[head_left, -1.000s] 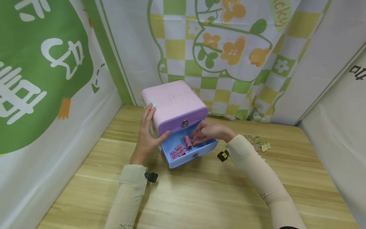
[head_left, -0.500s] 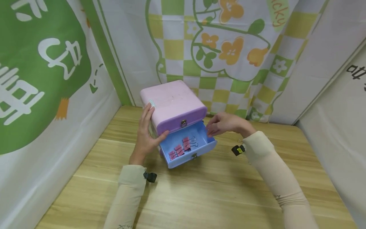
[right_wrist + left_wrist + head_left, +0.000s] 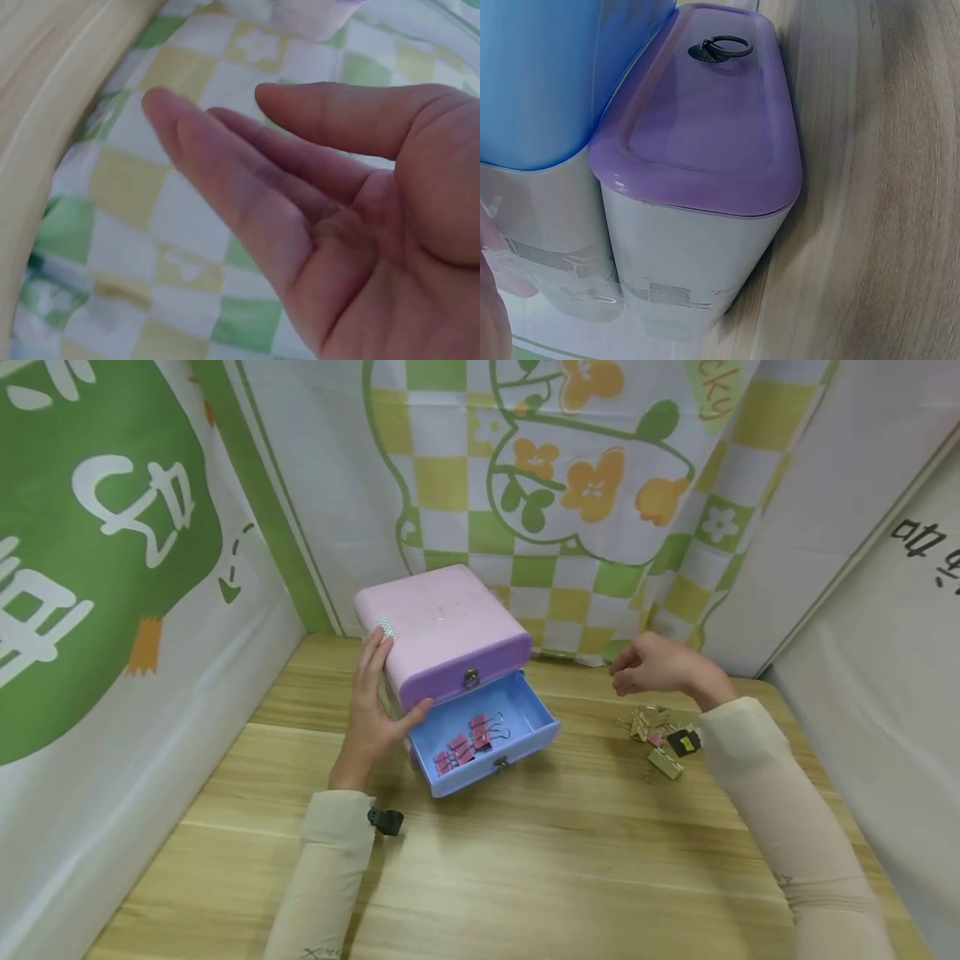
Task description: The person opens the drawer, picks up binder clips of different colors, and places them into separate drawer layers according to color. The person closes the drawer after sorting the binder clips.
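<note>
A pink drawer box (image 3: 438,614) stands on the table, its blue drawer (image 3: 528,703) pulled out. Several pink binder clips (image 3: 460,748) lie in a row inside that drawer. My left hand (image 3: 366,718) rests along the box's left side, with its thumb by the front edge. In the left wrist view, a purple drawer front (image 3: 705,127) with a ring pull sits below the blue drawer; only a sliver of the hand shows there. My right hand (image 3: 663,668) is in the air right of the box, fingers relaxed and holding nothing. Beneath it lie gold binder clips (image 3: 665,765).
A small pink piece (image 3: 655,739) lies among the gold clips, partly behind the right wrist camera (image 3: 684,742). A checkered curtain (image 3: 570,602) hangs behind the box. White printed cloth walls flank the wooden table (image 3: 517,868) on both sides.
My right hand has come out of the blue drawer and moved right, to above the gold clips. The pink clips stay in the drawer. My left hand keeps its place on the box.
</note>
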{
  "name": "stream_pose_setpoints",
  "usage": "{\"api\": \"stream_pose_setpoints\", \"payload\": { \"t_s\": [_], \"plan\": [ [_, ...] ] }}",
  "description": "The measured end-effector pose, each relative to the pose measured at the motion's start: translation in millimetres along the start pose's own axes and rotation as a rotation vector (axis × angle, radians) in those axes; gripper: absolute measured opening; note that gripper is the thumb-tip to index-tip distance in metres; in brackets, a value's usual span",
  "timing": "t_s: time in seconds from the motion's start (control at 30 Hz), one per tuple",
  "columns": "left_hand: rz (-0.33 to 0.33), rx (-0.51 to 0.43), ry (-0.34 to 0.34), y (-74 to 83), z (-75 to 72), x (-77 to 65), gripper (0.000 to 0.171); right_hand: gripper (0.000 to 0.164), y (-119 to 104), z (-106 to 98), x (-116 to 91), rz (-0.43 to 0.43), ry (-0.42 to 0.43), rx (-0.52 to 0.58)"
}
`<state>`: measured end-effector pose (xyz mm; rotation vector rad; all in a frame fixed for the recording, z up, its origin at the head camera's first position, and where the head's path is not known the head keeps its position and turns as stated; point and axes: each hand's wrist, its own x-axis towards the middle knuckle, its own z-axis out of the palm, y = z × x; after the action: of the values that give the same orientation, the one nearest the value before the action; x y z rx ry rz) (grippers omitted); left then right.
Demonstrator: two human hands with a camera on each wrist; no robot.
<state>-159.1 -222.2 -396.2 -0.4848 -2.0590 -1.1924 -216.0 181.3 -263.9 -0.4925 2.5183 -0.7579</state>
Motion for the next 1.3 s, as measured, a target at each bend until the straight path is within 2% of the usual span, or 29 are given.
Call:
{"api": "stream_pose_setpoints", "payload": {
  "t_s": [0.07, 0.13, 0.23, 0.4, 0.53, 0.7, 0.87, 1.03, 1.13, 1.3],
  "plan": [
    [0.004, -0.014, 0.008, 7.8, -0.9, 1.2, 0.098, 0.036, 11, 1, -1, 0.015, 0.022, -0.095],
    [0.008, -0.023, 0.015, 11.9, -1.0, 1.7, 0.098, 0.028, 23, 2, -1, 0.03, 0.034, -0.172],
    [0.005, -0.01, 0.01, -1.5, 1.5, 0.2, 0.101, 0.018, 42, 3, 0, 0.045, 0.042, -0.236],
    [-0.013, 0.019, -0.011, -12.4, 2.5, -2.5, 0.101, 0.025, 72, 6, 2, 0.098, 0.019, -0.29],
    [-0.017, 0.023, -0.016, -13.0, 2.5, -3.5, 0.101, 0.028, 92, 9, 4, 0.156, 0.003, -0.306],
    [-0.012, 0.019, -0.01, -12.2, 2.6, -2.7, 0.101, 0.036, 109, 18, 7, 0.246, -0.001, -0.266],
    [-0.009, 0.009, 0.002, -7.5, 2.3, -2.7, 0.101, 0.039, 117, 32, 14, 0.272, 0.028, -0.262],
    [0.011, -0.032, 0.014, 7.5, 0.7, -2.3, 0.098, 0.021, 122, 47, 22, 0.313, 0.02, -0.268],
    [0.013, -0.025, 0.011, 7.4, 1.0, -2.4, 0.097, 0.015, 126, 51, 25, 0.313, 0.028, -0.289],
    [0.0, 0.006, 0.0, -8.0, 3.4, -2.5, 0.099, 0.018, 134, 49, 25, 0.242, 0.034, -0.237]
  ]
}}
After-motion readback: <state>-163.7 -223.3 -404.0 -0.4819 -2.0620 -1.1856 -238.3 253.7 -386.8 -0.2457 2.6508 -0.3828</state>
